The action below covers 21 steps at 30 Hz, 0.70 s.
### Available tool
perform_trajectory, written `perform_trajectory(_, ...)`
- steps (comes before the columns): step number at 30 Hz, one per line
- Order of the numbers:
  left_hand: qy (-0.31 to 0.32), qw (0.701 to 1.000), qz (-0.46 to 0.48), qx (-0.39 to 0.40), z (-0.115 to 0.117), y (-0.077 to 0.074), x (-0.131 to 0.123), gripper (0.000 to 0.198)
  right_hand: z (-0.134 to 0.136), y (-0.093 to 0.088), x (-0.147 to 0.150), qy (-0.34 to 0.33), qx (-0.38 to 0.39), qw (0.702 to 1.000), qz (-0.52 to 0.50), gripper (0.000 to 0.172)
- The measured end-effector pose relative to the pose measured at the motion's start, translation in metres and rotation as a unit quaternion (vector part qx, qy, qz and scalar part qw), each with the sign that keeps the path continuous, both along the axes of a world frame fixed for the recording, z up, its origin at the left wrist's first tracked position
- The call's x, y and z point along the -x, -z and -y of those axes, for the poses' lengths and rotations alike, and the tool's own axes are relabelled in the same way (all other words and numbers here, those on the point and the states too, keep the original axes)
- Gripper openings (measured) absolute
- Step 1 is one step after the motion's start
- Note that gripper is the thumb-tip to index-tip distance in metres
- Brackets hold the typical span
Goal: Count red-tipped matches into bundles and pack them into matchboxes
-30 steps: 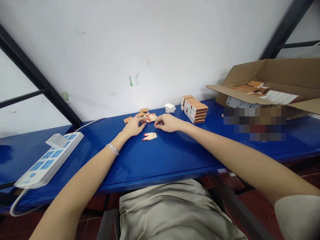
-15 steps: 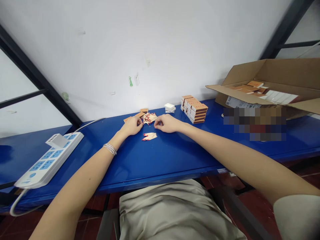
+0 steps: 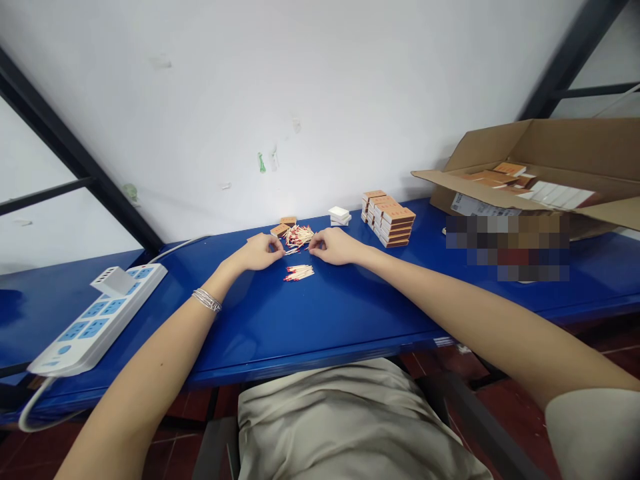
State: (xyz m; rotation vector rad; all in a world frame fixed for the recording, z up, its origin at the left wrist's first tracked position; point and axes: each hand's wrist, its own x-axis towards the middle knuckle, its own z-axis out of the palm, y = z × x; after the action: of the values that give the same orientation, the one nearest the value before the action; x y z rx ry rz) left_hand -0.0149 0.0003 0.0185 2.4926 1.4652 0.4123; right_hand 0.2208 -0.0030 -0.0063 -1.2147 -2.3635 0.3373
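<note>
A loose heap of red-tipped matches [image 3: 300,235] lies on the blue table [image 3: 320,313], with a smaller, neater bunch of matches [image 3: 299,273] in front of it. My left hand [image 3: 261,252] is closed in a pinch at the heap's left side, and a match or two shows at its fingertips. On the right of the heap, my right hand [image 3: 334,246] is also pinched; anything between its fingertips is too small to make out. Orange-topped matchboxes [image 3: 280,230] sit behind my left hand, which partly covers one of them.
White trays [image 3: 339,214] stand stacked behind my right hand. Further right is a stack of matchboxes [image 3: 389,217], then an open cardboard box [image 3: 540,153] holding more. A power strip [image 3: 105,320] lies at the left.
My left hand has shifted slightly left, uncovering more of a matchbox and a match near its fingertips. My right hand has barely moved.
</note>
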Motion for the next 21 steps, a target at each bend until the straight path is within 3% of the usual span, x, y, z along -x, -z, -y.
perform_trajectory(5,0.046,0.998,0.015,0.048,0.005,-0.002,-0.003,0.024,-0.003,0.002,-0.002,0.003,-0.009,1.000,-0.002,0.019)
perform_trajectory(10,0.038,0.998,0.006,0.051,0.012,-0.006,-0.006,0.024,-0.007,0.002,-0.005,0.024,-0.005,1.000,-0.010,0.018)
perform_trajectory(15,0.108,0.990,0.012,0.089,0.012,-0.006,-0.006,0.022,-0.015,0.006,-0.009,0.045,-0.025,0.999,0.016,0.025)
perform_trajectory(21,0.007,0.998,0.036,-0.044,-0.002,0.015,-0.007,0.020,-0.020,0.014,-0.009,0.018,-0.063,0.997,0.048,0.024)
